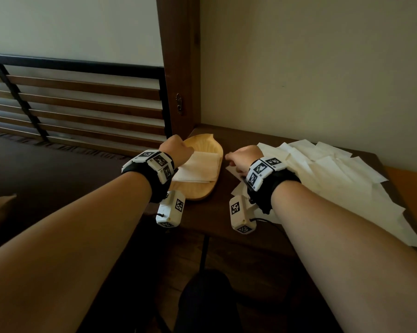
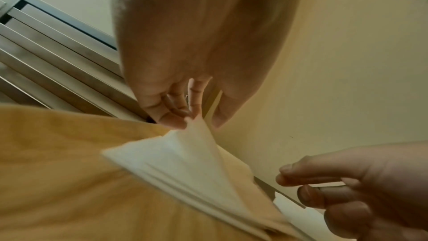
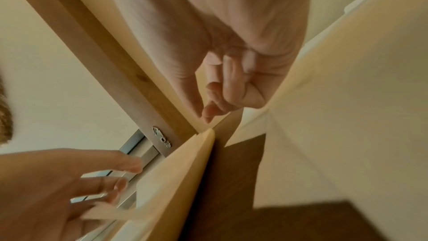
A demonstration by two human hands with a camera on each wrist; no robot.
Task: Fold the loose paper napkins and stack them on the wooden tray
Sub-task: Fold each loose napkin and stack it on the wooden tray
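A pale wooden tray (image 1: 202, 192) (image 2: 57, 162) (image 3: 180, 180) lies at the left end of the dark table (image 1: 226, 212). A stack of folded white napkins (image 1: 198, 169) (image 2: 185, 164) rests on it. My left hand (image 1: 178, 150) (image 2: 190, 119) hovers over the tray and pinches the raised far corner of the top folded napkin. My right hand (image 1: 236, 159) (image 3: 207, 114) sits just right of the tray with fingers curled and thumb against the index tip; no napkin shows between them. Loose napkins (image 1: 334, 169) (image 3: 347, 116) spread to its right, partly under the wrist.
A cream wall backs the table, and a dark wooden post (image 1: 178, 68) stands right behind the tray. A slatted headboard (image 1: 82, 104) and a bed lie to the left. The table's front edge runs close under both wrists. An orange surface (image 1: 406, 181) shows at far right.
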